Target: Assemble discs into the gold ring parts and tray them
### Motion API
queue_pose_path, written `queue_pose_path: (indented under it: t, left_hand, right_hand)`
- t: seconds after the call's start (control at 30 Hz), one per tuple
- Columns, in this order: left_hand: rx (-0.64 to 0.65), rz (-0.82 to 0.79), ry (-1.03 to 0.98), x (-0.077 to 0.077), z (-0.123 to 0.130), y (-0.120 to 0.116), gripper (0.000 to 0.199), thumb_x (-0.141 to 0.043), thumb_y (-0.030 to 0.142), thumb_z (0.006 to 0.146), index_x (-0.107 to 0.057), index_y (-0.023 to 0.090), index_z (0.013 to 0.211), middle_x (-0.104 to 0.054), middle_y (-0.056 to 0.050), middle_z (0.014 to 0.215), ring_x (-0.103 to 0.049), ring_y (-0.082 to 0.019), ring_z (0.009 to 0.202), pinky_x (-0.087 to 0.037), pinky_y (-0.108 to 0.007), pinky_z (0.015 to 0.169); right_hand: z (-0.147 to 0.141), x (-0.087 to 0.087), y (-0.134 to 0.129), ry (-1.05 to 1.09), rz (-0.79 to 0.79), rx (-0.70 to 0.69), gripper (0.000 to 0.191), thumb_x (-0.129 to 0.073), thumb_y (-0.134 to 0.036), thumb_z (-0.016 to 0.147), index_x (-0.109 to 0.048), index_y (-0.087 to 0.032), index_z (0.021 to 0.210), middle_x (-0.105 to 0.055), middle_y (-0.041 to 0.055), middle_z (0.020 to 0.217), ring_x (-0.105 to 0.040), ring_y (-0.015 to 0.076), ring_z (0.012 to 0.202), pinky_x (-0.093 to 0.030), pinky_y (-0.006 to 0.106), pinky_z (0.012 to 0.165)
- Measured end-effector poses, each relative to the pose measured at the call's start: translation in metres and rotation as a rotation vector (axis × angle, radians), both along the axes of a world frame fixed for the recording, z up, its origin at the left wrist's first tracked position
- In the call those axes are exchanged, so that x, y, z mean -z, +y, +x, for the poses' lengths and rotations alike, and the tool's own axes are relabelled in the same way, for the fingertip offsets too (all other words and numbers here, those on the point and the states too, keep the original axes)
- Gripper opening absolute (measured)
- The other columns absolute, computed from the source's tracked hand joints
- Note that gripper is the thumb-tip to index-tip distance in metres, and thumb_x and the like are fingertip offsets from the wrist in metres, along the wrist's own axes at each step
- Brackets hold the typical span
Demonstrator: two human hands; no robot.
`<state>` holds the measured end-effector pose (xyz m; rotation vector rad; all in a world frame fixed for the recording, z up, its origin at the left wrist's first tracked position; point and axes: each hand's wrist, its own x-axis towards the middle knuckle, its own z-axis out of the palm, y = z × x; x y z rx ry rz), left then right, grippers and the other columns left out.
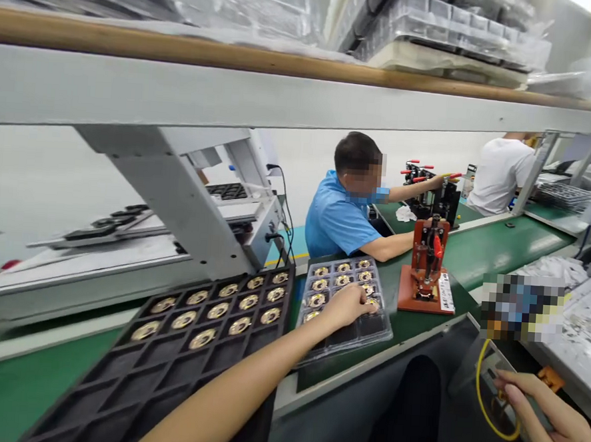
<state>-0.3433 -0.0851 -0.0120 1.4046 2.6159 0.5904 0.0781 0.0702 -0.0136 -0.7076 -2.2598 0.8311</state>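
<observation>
A gold ring in the clear tray lies at the bent fingertips of the left hand; whether they pinch it, I cannot tell.

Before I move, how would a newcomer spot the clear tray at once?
Start at the green bench and find the red press standing on it. The clear tray lies just left of the press, under the left hand. Both it and the black tray further left hold gold rings, but only it has shiny see-through edges.
</observation>
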Motion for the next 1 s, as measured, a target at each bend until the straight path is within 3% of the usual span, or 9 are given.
queue_pose_path:
  t: [0.1,0.2,0.33,0.4,0.5,0.63,0.83,0.93,1.0]
  left_hand:
    - [0.046,0.064,-0.025,-0.019,0.006,0.002,0.019,-0.076,0.025,0.082,-0.062,0.02,0.07,-0.067,-0.002,0.077,-0.067,-0.023,0.076,-0.048,-0.03,0.068]
    - [0.199,0.188,-0.032,-0.049,0.037,0.012,0.009,-0.066,0.021,0.09,-0.062,0.022,0.081,-0.068,-0.002,0.085,-0.066,-0.02,0.079,-0.05,-0.029,0.071]
    - [0.682,0.538,0.014,-0.083,0.106,0.037,0.012,-0.056,0.013,0.098,-0.063,0.022,0.094,-0.071,-0.004,0.096,-0.069,-0.019,0.09,-0.055,-0.029,0.081]
    - [0.927,0.661,0.126,-0.093,0.139,0.052,0.016,-0.051,0.011,0.103,-0.064,0.021,0.104,-0.073,-0.008,0.102,-0.071,-0.019,0.095,-0.058,-0.03,0.086]
    - [1.134,0.731,0.295,-0.101,0.176,0.075,0.021,-0.046,0.016,0.109,-0.065,0.019,0.116,-0.075,-0.011,0.105,-0.073,-0.022,0.099,-0.061,-0.035,0.089]
    - [1.246,0.778,0.303,-0.105,0.208,0.101,0.027,-0.04,0.018,0.111,-0.066,0.019,0.119,-0.077,-0.012,0.104,-0.074,-0.023,0.098,-0.064,-0.037,0.087]
    - [1.352,0.686,0.164,-0.099,0.253,0.143,0.031,-0.051,0.018,0.107,-0.061,0.023,0.135,-0.074,-0.013,0.117,-0.074,-0.026,0.108,-0.064,-0.038,0.094]
    - [1.321,0.622,0.021,-0.108,0.278,0.185,0.067,-0.068,0.028,0.099,-0.037,0.026,0.159,-0.059,-0.018,0.149,-0.061,-0.033,0.137,-0.057,-0.048,0.111]
    - [1.331,0.544,-0.045,-0.121,0.304,0.224,0.07,-0.07,0.031,0.097,-0.038,0.026,0.159,-0.058,-0.018,0.151,-0.058,-0.034,0.139,-0.053,-0.052,0.114]
  right_hand:
    - [0.015,0.008,0.002,-0.01,-0.097,0.054,0.038,-0.068,-0.058,0.094,-0.082,-0.027,0.109,-0.083,0.0076,0.109,-0.081,0.029,0.102,-0.065,0.025,0.09]
    - [0.009,0.005,-0.001,0.026,-0.235,0.066,0.041,-0.063,-0.06,0.098,-0.08,-0.025,0.113,-0.082,0.0088,0.105,-0.08,0.0277,0.1,-0.065,0.028,0.089]
    - [-0.016,-0.025,-0.011,0.2,-0.321,-0.044,0.045,-0.044,-0.056,0.108,-0.073,-0.024,0.121,-0.076,0.0078,0.096,-0.073,0.022,0.085,-0.062,0.032,0.08]
    - [-0.025,-0.045,-0.013,0.262,-0.308,-0.125,0.045,-0.056,-0.054,0.104,-0.065,-0.023,0.135,-0.073,0.0074,0.102,-0.07,0.0209,0.084,-0.06,0.033,0.078]
    - [-0.024,-0.069,-0.011,0.284,-0.255,-0.138,0.053,-0.078,-0.042,0.091,-0.062,-0.025,0.138,-0.069,0.0038,0.099,-0.066,0.0185,0.081,-0.058,0.031,0.074]
    - [-0.002,-0.078,-0.006,0.295,-0.167,-0.017,0.032,-0.079,-0.031,0.088,-0.071,-0.025,0.118,-0.064,0.0,0.088,-0.061,0.0158,0.073,-0.054,0.029,0.067]
    - [0.054,-0.073,0.002,0.252,-0.062,0.232,0.031,-0.075,-0.019,0.08,-0.07,-0.023,0.11,-0.065,-0.001,0.085,-0.06,0.0156,0.07,-0.053,0.027,0.064]
    - [0.101,-0.074,0.009,0.216,0.105,0.484,0.031,-0.072,-0.018,0.078,-0.069,-0.022,0.11,-0.066,0.0008,0.086,-0.06,0.0172,0.072,-0.053,0.03,0.067]
    - [0.135,-0.079,0.01,0.189,0.18,0.63,0.03,-0.07,-0.021,0.081,-0.069,-0.021,0.11,-0.066,0.0014,0.085,-0.06,0.0175,0.071,-0.053,0.03,0.067]
